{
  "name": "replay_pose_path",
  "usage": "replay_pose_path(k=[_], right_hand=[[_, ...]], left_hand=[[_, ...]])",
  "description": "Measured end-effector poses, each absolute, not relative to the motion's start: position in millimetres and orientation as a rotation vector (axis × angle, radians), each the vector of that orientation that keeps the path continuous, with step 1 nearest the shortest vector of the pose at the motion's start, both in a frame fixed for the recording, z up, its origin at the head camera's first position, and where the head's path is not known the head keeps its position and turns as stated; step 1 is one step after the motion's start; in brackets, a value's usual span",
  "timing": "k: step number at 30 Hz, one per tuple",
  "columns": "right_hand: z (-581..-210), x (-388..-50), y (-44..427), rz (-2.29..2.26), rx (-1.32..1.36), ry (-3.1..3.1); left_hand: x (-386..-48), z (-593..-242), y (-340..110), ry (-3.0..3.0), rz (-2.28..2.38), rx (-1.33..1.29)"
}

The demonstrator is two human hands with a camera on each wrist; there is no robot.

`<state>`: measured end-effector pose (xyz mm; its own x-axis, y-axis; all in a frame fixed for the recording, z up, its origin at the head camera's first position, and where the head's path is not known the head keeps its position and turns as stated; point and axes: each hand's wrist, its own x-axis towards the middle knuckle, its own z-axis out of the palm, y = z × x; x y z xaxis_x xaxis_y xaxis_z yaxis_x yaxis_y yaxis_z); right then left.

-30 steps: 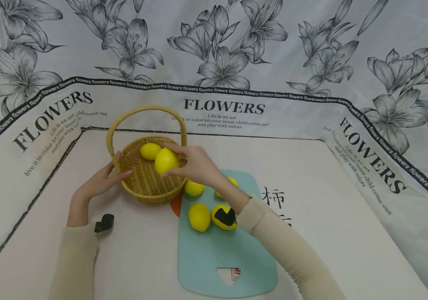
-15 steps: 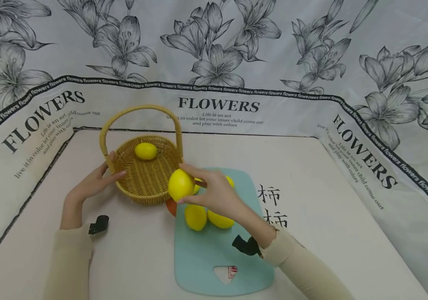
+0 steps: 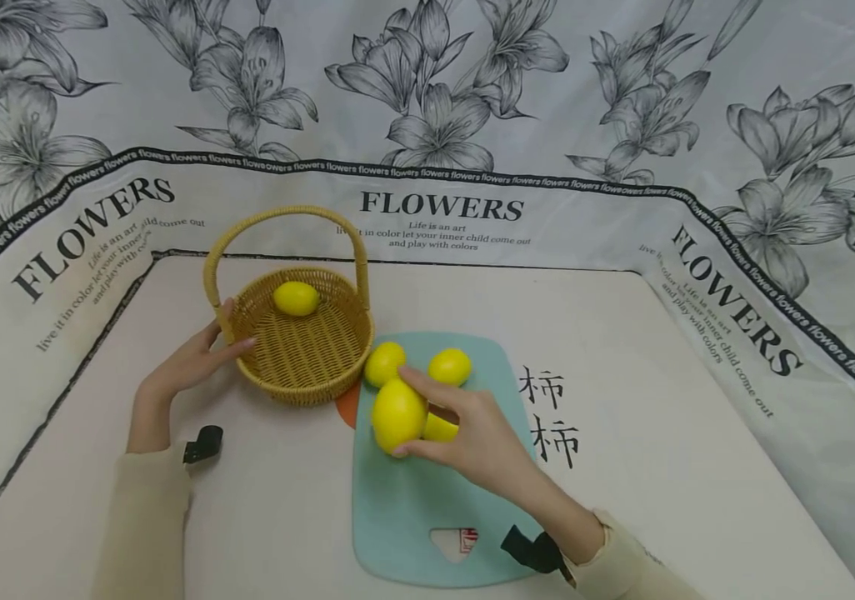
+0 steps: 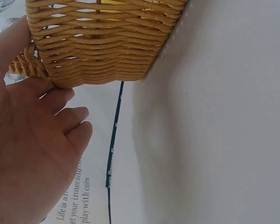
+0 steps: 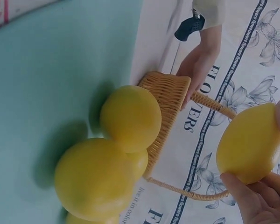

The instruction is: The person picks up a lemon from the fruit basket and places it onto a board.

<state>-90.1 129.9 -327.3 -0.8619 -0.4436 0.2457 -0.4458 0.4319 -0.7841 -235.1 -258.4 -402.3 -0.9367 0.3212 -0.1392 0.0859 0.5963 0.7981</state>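
Note:
A yellow lemon (image 3: 399, 417) is pinched between the thumb and fingers of my right hand (image 3: 476, 437), raised over the light blue cutting board (image 3: 397, 517). Several more lemons lie on the board, among them one (image 3: 450, 367) at its far right and one (image 3: 385, 364) beside the basket. The right wrist view shows the held lemon (image 5: 249, 142) apart from the others (image 5: 130, 119). With my left hand (image 3: 187, 362) I grip the left side of the wicker basket (image 3: 307, 392), by the foot of its handle. A single lemon (image 3: 296, 298) lies inside the basket.
The basket's tall arched handle (image 3: 285, 210) rises above it. An orange printed patch (image 3: 347, 406) shows between basket and board. Black characters (image 3: 555, 442) are printed on the white table covering (image 3: 660, 433). Flower-printed cloth (image 3: 442, 204) stands around the back and sides.
My right hand has carried the lemon out from over the basket, rightward and toward me, to above the board. My left hand stays on the basket.

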Motion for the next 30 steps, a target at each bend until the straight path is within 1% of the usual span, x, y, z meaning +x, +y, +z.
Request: replay_pose_path(k=[11,17,30], right_hand=[[-349.1,-63.8,143.5,1.55,0.736,-2.687],[-364.8,-52.7,149.4,1.555,0.744,-2.735],[-388.8,-43.8,146.5,1.578,0.775,-2.764]], left_hand=[[-233.3,-398.9,-257.7,2.559,1.267,0.332],[-232.9,-400.3,-256.1,2.556,1.272,0.337],[-234.5,-401.9,-256.8,2.561,1.265,0.344]])
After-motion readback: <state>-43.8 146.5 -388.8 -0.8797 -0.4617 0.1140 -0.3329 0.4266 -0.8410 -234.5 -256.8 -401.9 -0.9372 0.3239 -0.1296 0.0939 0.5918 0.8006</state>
